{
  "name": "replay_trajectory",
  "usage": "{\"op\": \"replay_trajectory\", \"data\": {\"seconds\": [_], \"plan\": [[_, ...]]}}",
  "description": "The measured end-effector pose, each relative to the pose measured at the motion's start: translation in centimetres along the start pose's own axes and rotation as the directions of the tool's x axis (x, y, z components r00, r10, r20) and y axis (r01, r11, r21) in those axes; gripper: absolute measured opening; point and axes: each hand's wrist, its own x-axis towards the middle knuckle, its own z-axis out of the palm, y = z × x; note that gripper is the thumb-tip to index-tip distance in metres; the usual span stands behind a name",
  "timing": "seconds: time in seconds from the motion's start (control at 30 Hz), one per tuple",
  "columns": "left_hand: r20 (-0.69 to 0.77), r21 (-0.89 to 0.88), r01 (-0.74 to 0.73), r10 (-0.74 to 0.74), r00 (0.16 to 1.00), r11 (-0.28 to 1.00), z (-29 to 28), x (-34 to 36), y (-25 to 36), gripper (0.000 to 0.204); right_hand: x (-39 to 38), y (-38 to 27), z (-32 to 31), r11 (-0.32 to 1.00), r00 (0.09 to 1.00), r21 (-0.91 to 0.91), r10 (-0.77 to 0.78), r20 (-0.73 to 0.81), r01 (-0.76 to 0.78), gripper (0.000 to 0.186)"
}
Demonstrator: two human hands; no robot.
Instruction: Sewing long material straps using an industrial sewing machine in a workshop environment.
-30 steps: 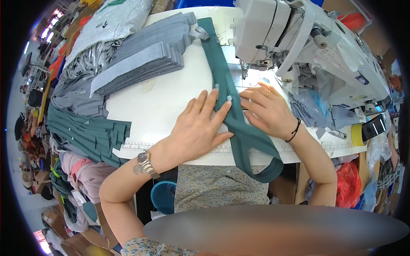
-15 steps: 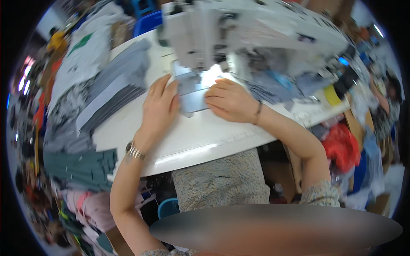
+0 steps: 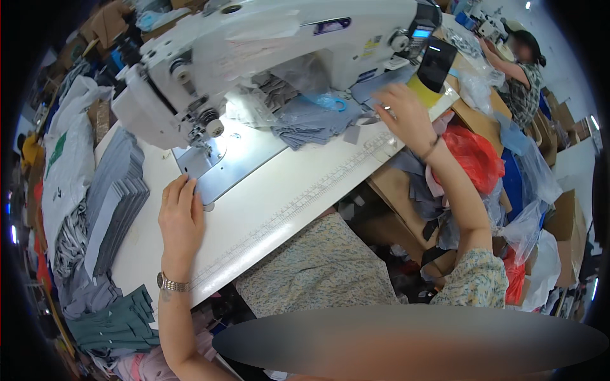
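A white sewing machine (image 3: 267,35) stands over a lit metal plate (image 3: 238,174) on the white table (image 3: 235,238). My left hand (image 3: 182,216) lies with fingers stretched out at the plate’s left corner, holding nothing. My right hand (image 3: 402,116) is raised over the table’s right end, fingers loosely apart, near grey fabric pieces (image 3: 311,124) and a black phone-like device (image 3: 437,63) beside a yellow object (image 3: 419,89). A stack of grey strips (image 3: 117,206) lies left of my left hand.
Folded green fabric (image 3: 111,320) and a white sack (image 3: 67,149) are at the left. Cardboard boxes (image 3: 565,228) and a red plastic bag (image 3: 470,159) lie off the table’s right side. A co-worker (image 3: 521,76) is at another machine, upper right.
The green strip that was under my hands a second ago is out of sight. My right hand has left the plate and moved rightward; my view has turned right.
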Motion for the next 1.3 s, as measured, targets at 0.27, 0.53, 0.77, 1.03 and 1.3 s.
{"op": "replay_trajectory", "data": {"seconds": [0.27,0.53,0.77,1.03,1.3], "plan": [[0.009,0.022,-0.017,0.017,1.0,1.0,-0.2,-0.7,-0.5,0.026,-0.3,3.6,4.2,1.0,0.985,-0.009,0.024,0.173,-0.023,0.013],[-0.058,-0.029,-0.292,0.29,0.955,0.956,-0.1,2.3,4.6,0.026,-1.1,4.0,2.8,0.99,0.993,0.084,0.117,0.011,-0.117,0.011],[-0.327,-0.125,-0.596,0.535,0.779,0.793,6.2,11.6,16.2,0.022,-1.4,3.6,2.7,0.995,0.997,0.102,0.001,-0.078,0.007,0.01],[-0.34,-0.129,-0.567,0.501,0.796,0.813,11.5,16.2,18.4,0.018,-1.1,2.2,2.5,0.995,0.991,0.068,-0.062,-0.122,0.071,0.023],[-0.095,-0.143,-0.446,0.436,0.895,0.884,0.4,3.3,10.4,0.029,-1.8,4.9,3.8,0.995,0.999,0.097,0.005,-0.047,0.0,0.034]]}}
